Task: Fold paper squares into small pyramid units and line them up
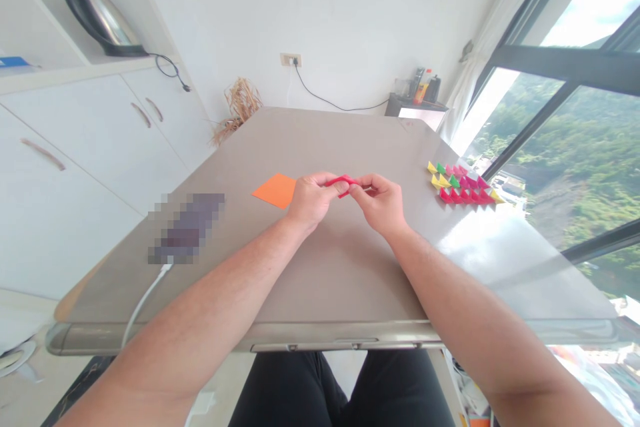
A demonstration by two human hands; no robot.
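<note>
Between my two hands, above the middle of the table, is a small folded piece of red paper [343,181]. My left hand [313,199] pinches its left end, with the thumb laid along the near side. My right hand [379,201] grips the other end between thumb and fingers. Parts of the paper are hidden behind the fingertips. An orange sheet of paper [274,191] lies flat just left of my left hand, which covers its right corner. Rows of small folded paper pieces [465,196] in red, pink, yellow and green stand at the right of the table.
The grey table [320,140] spreads out before me. A blurred-out dark object [190,227] with a white cable [145,300] lies on its left side. A low stand [416,110] with bottles is behind the far right corner. A window is at the right.
</note>
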